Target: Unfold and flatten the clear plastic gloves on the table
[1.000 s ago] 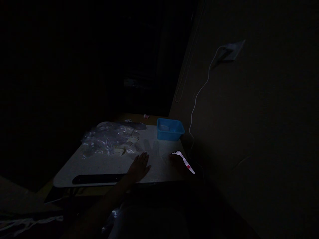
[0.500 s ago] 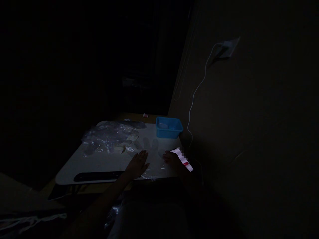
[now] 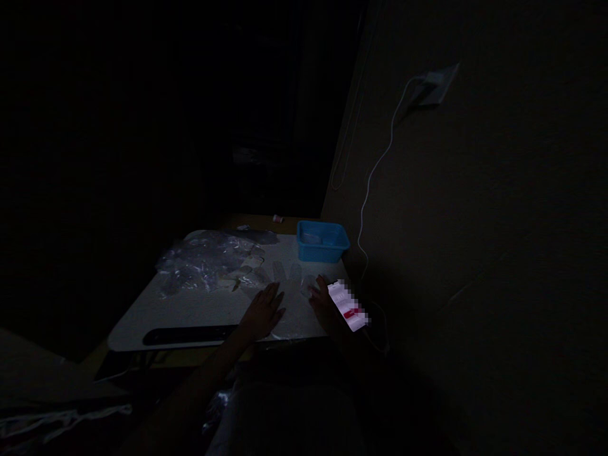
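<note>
Most of the room was in darkness, with only a dim wall [image 3: 475, 209] on the right and a pale table [image 3: 190, 310] lit below the middle of the view. The table was the largest lit thing, a light rounded top with a long dark slot [image 3: 190, 334] near its front edge. A heap of crumpled clear plastic [image 3: 204, 263] covered its far left part. A small blue tub [image 3: 322, 241] stood at the far right corner, close to the wall. A thin white cable [image 3: 375, 174] ran down the wall from a plug in a socket [image 3: 434, 85] toward the table's right edge. The left hand [image 3: 263, 311] lay flat on the table, palm down, fingers spread a little, holding nothing; a thin see-through sheet seemed to lie under and just beyond it, though the dark made that hard to judge. The right hand [image 3: 327, 304] was at the table's right front edge and gripped a phone [image 3: 348, 306], its fingers curled round the near side. The phone was tilted, its bright white screen facing up with a red patch near the lower end, the brightest thing in view. A tiny red and white object [image 3: 278, 218] lay beyond the table's far edge.
</note>
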Demonstrator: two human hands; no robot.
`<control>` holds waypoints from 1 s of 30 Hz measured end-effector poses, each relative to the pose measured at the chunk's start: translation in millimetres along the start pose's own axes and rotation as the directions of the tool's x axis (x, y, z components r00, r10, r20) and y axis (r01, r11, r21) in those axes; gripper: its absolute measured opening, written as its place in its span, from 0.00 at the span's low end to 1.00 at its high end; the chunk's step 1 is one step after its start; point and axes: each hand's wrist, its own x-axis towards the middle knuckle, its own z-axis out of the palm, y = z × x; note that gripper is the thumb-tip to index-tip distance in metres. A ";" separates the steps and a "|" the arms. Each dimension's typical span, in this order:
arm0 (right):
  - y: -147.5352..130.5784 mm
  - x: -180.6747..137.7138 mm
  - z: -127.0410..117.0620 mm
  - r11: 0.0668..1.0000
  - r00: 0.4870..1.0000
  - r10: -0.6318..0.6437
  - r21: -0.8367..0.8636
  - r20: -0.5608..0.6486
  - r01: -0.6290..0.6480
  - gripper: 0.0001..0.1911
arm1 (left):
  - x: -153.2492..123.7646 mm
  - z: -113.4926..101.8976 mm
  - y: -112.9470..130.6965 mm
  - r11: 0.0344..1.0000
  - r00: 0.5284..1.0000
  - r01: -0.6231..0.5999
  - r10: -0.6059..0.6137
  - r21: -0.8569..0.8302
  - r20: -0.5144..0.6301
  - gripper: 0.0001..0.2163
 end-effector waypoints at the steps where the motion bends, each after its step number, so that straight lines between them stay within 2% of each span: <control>1: -4.6 -0.9 3.2 0.995 1.000 0.029 0.092 -0.006 -0.028 0.38 | 0.0 -1.2 0.7 1.000 1.000 0.005 -0.005 0.006 0.006 0.20; 3: -12.3 -2.0 9.8 0.973 0.998 0.066 0.224 -0.004 -0.063 0.41 | -0.1 -3.7 1.8 1.000 1.000 0.009 -0.010 0.013 0.029 0.20; 6: -18.1 -3.4 18.0 0.972 0.998 0.056 0.226 0.038 -0.063 0.42 | -0.3 -6.3 3.1 1.000 0.998 0.006 -0.006 0.006 0.057 0.21; 10: -17.3 -6.4 23.7 0.997 0.998 0.024 0.071 0.060 -0.029 0.42 | 1.4 -10.1 5.4 1.000 0.997 0.029 -0.028 -0.009 0.066 0.23; 15: -16.1 -7.2 24.7 1.000 0.998 0.000 -0.008 0.059 0.000 0.40 | 2.8 -16.7 6.7 0.998 0.993 -0.061 0.062 -0.014 0.097 0.20; 18: -19.2 -7.4 18.8 0.996 1.000 -0.007 -0.084 0.022 0.009 0.38 | 1.1 -17.7 5.9 0.998 0.993 -0.063 0.066 -0.027 0.098 0.19; 21: -22.8 -11.4 7.0 0.956 0.999 -0.034 -0.291 -0.005 0.031 0.36 | -0.1 -17.6 5.2 0.998 0.995 -0.040 0.044 -0.041 0.092 0.19; 24: -22.5 -18.7 -4.4 0.892 0.996 -0.070 -0.445 0.048 0.084 0.32 | 0.2 -17.4 4.9 0.999 0.996 -0.025 0.028 -0.047 0.086 0.19; 30: -9.8 -27.1 -9.3 0.859 0.992 -0.099 -0.496 0.075 0.123 0.27 | 0.4 -16.5 3.6 0.998 0.997 0.028 -0.024 -0.048 0.074 0.19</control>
